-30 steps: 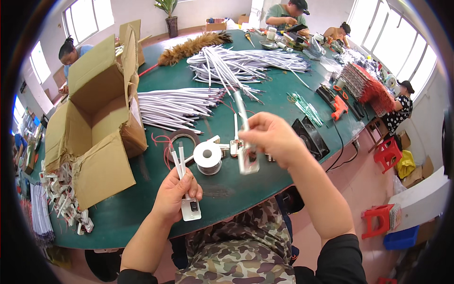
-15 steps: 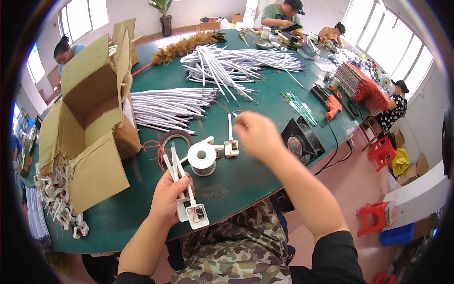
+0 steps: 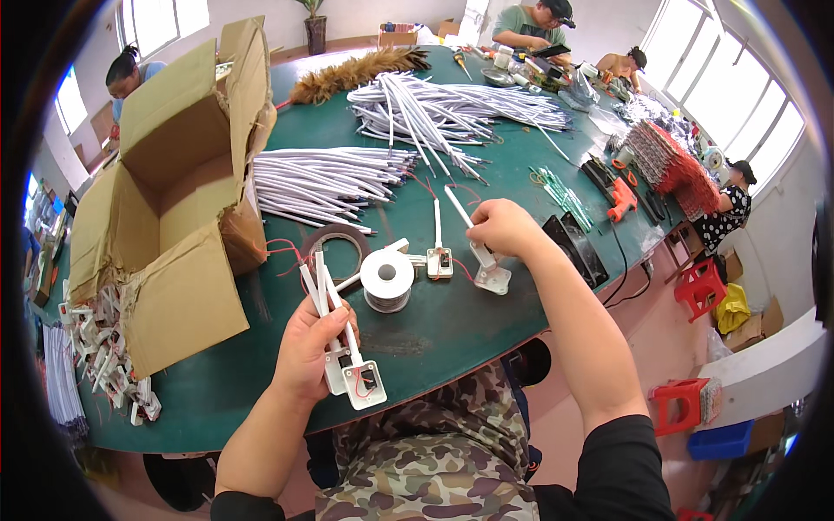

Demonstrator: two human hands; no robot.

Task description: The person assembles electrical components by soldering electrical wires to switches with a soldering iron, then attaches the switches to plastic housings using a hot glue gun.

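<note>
My left hand (image 3: 306,349) is closed around a few white tubes with small square white housings (image 3: 364,385) at their lower ends; red wires show at the nearest housing. My right hand (image 3: 511,229) grips another white tube piece (image 3: 460,208), its housing low over the table or touching it; I cannot tell which. Left of that lies a similar white tube with an open housing (image 3: 440,264) and red wires. Between my hands stands a white spool of thin grey wire (image 3: 387,282), with a dark tape roll (image 3: 360,240) behind it.
An open cardboard box (image 3: 187,321) stands left, beside a pile of white housings (image 3: 109,369). White tube bundles (image 3: 330,178) and a feather duster (image 3: 356,74) lie farther back. Right are a black fan (image 3: 575,249), green strips (image 3: 565,198) and an orange glue gun (image 3: 621,200). Co-workers sit around the table.
My right hand has shifted slightly right, and the housing of its tube piece now shows below it. My left hand keeps its hold; the whole view has shifted a little.
</note>
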